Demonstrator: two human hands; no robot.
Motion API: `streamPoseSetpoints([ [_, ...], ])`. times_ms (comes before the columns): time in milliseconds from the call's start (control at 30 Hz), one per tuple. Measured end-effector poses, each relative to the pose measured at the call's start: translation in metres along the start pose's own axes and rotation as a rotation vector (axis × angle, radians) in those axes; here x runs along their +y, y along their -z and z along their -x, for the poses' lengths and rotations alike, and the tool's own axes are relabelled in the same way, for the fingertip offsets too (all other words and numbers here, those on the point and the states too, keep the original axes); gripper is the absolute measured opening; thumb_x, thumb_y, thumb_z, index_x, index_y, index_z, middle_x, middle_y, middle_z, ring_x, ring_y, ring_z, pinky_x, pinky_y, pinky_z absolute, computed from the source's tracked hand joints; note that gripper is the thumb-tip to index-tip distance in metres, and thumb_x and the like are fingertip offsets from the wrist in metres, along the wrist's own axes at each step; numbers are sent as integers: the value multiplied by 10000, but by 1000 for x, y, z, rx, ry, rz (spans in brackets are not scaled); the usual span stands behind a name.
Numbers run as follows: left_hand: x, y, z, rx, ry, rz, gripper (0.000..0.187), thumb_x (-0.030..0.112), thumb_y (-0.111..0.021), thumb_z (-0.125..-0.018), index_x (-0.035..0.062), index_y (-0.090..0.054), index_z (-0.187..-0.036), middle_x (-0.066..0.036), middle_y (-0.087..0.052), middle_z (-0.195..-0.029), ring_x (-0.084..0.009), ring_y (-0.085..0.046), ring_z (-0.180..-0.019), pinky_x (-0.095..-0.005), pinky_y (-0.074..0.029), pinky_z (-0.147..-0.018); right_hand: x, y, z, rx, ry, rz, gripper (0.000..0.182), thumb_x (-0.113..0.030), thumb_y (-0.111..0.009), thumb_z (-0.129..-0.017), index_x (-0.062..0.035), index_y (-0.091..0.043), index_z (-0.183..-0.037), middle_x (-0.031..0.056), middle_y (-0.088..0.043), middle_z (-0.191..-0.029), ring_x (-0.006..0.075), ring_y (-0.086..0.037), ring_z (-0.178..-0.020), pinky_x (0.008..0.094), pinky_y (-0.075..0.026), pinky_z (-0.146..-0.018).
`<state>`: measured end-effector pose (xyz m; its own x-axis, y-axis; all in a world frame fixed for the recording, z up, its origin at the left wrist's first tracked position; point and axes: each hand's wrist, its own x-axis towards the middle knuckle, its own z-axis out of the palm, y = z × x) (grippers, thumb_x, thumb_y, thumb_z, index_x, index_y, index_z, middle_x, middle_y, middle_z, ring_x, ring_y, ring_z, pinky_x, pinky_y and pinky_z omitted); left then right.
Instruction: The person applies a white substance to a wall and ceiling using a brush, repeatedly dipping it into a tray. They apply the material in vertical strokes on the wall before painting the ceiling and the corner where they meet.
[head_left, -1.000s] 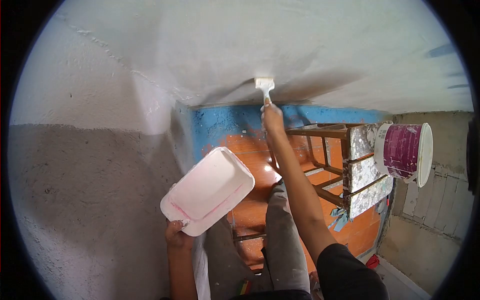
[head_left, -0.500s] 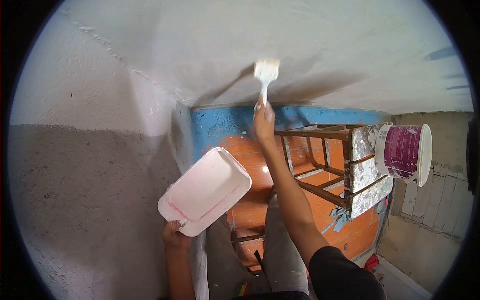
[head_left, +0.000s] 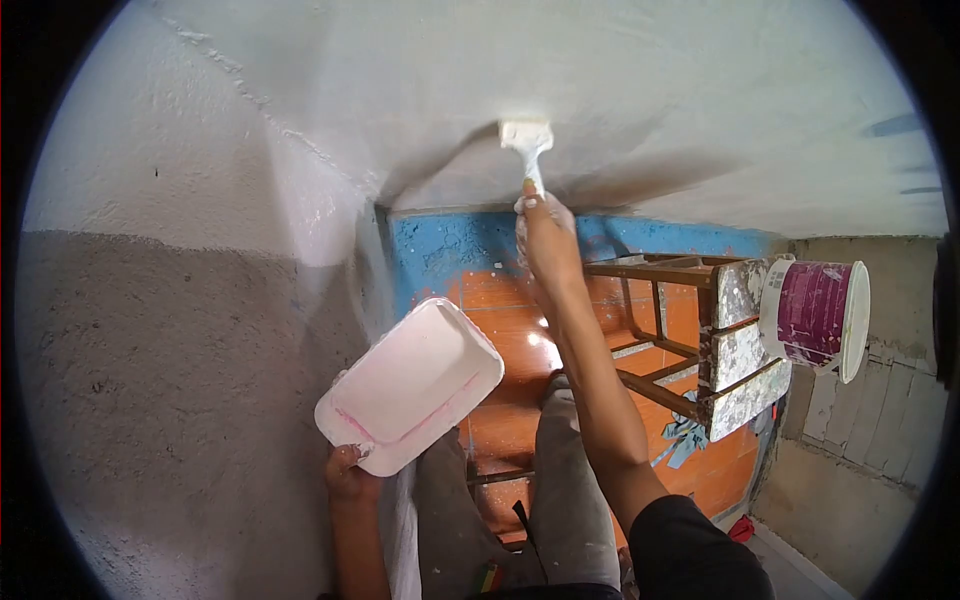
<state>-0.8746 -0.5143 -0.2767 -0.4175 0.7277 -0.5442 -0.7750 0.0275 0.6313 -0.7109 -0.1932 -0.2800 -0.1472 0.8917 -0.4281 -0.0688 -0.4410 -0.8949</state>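
A white-coated paintbrush [head_left: 526, 145] is pressed with its bristles on the pale wall [head_left: 430, 90]. My right hand [head_left: 545, 225] is closed around its handle, and white paint marks the fingers. Lower on the left, my left hand [head_left: 350, 474] grips the bottom corner of a shallow white tray [head_left: 410, 385] with pinkish paint residue along its inside. The tray is tilted, and its open side faces me. Most of my left fingers are hidden behind the tray.
A paint-spattered wooden stand [head_left: 715, 345] is at the right, with a white bucket [head_left: 815, 312] with a purple label on it. A bluish cloth [head_left: 683, 440] hangs beneath. Rough grey wall [head_left: 180, 400] fills the left. Orange tiled floor [head_left: 500, 350] shows below.
My right hand has shifted slightly right and down, and the brush handle now leans the other way, its head slightly left. The tray has barely moved. The view has shifted a little.
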Motion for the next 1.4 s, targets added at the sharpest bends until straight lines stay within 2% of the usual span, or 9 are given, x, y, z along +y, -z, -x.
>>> streamPoseSetpoints([
  [200, 0, -15, 0, -23, -1, -16, 900, 189, -692, -655, -5, -343, -1462, -151, -500, -1410, -336, -499, -1309, -526, -393, -1134, -53, 7, 53, -53, 240, -79, 337, -345, -473, -1053, -68, -535, -872, -63, -374, -684, 39, -323, -592, 238, -282, -517],
  [300, 4, -39, 6, -43, -22, 3, 917, 154, -671, -627, -6, -335, -1465, -156, -488, -1420, -336, -491, -1320, -518, -388, -1140, -61, 35, 78, -74, 313, 70, 311, -319, -478, -1052, -37, -585, -976, -60, -396, -711, 36, -344, -607, 230, -300, -531],
  [400, 4, -66, 14, -97, -36, 9, 920, 146, -650, -620, -10, -327, -1468, -163, -478, -1428, -341, -488, -1325, -510, -383, -1144, -65, 66, 114, -43, 408, 173, 283, -163, -495, -1030, -3, -606, -1235, -27, -500, -806, 39, -411, -647, 210, -356, -564],
  [500, 1, -95, 29, -103, -37, -43, 911, 155, -638, -626, -11, -329, -1468, -169, -488, -1418, -346, -494, -1321, -503, -395, -1135, -80, 96, 163, 37, 314, 150, 258, -74, -535, -994, 42, -639, -1199, 35, -627, -877, 69, -551, -669, 215, -443, -582],
  [567, -8, -108, 41, -144, -48, -61, 888, 161, -630, -647, -12, -334, -1466, -175, -491, -1415, -346, -502, -1313, -492, -410, -1123, -99, 107, 198, 117, 205, 16, 212, -141, -570, -1000, 17, -683, -1085, 36, -654, -800, 87, -578, -622, 244, -459, -553],
  [667, -19, -139, 63, -192, -19, -47, 847, 168, -626, -684, -16, -347, -1462, -179, -502, -1409, -340, -512, -1305, -476, -428, -1107, -102, 150, 228, 74, 170, -134, 259, -178, -568, -1009, 25, -651, -1147, 59, -665, -844, 116, -599, -644, 274, -485, -576],
  [833, -30, -211, 129, -259, 13, -31, 774, 168, -620, -747, -24, -370, -1454, -179, -520, -1401, -322, -525, -1294, -462, -434, -1098, -157, 202, 271, 48, 117, -244, 410, -286, -439, -1066, 77, -628, -1074, 109, -652, -742, 165, -617, -616, 288, -502, -582],
  [967, -50, -270, 170, -263, 4, 5, 789, 139, -615, -741, 1, -347, -1470, -150, -492, -1425, -296, -478, -1336, -437, -381, -1135, -191, 260, 284, -137, 223, -220, 349, -237, -448, -1061, 67, -613, -1115, 89, -653, -764, 124, -611, -645, 271, -492, -578],
  [1400, -80, -395, 288, -269, -183, 30, 712, 124, -576, -835, 28, -317, -1491, -138, -455, -1463, -293, -449, -1364, -464, -361, -1150, -310, 337, 324, -15, 736, 438, 237, -111, -502, -1010, 43, -601, -859, -5, -525, -596, 64, -507, -528, 241, -382, -471],
])
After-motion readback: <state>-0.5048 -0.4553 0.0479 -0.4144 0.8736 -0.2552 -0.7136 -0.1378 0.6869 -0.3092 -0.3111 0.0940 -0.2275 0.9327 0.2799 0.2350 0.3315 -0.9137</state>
